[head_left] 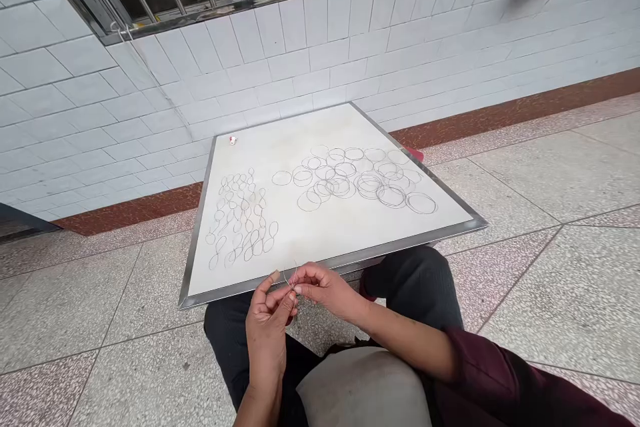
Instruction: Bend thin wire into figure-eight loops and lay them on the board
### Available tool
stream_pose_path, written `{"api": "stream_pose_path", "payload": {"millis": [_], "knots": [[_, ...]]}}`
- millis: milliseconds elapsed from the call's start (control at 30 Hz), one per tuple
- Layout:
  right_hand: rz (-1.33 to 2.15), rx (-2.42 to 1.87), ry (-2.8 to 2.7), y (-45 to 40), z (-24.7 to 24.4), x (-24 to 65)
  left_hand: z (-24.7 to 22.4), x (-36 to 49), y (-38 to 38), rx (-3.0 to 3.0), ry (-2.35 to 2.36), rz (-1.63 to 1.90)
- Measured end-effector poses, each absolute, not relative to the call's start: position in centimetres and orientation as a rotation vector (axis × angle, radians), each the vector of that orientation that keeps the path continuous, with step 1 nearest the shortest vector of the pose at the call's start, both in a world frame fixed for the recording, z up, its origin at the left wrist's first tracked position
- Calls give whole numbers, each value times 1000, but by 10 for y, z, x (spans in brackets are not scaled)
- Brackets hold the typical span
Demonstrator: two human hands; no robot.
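Observation:
Just over the near edge of the white table point(285, 140), my two hands meet around a thin wire point(295, 273). A pinch of thumb and fingers in my left hand point(269, 323) closes on the wire from below. My right hand point(324, 290) grips it between thumb and forefinger, close beside the left fingertips. Fine ends of the wire stick up above the fingers; the part between the fingertips is hidden. On the table's right half lie several large thin wire rings point(367, 185), many overlapping. Twisted wire loops point(250, 240), shaped like figure eights, lie in rows at the left.
A small white and red item point(233, 141) sits at the table's far left corner. Grey metal trim point(400, 251) edges the tabletop. Behind it stands a tiled wall point(300, 67) with a barred window. My knees point(425, 280) are under the near edge.

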State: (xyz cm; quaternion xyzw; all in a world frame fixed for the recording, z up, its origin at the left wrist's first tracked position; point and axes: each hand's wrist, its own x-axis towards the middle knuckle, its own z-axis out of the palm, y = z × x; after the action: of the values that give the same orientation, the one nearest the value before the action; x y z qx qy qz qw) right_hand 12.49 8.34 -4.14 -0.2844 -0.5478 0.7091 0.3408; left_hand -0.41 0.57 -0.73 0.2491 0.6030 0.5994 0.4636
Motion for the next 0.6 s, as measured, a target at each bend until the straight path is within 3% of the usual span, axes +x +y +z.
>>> {"api": "stream_pose_path", "payload": {"millis": [600], "knots": [[2020,-661,-1222,64,-39,140,-5,15,-11,764,1537,1394]]}}
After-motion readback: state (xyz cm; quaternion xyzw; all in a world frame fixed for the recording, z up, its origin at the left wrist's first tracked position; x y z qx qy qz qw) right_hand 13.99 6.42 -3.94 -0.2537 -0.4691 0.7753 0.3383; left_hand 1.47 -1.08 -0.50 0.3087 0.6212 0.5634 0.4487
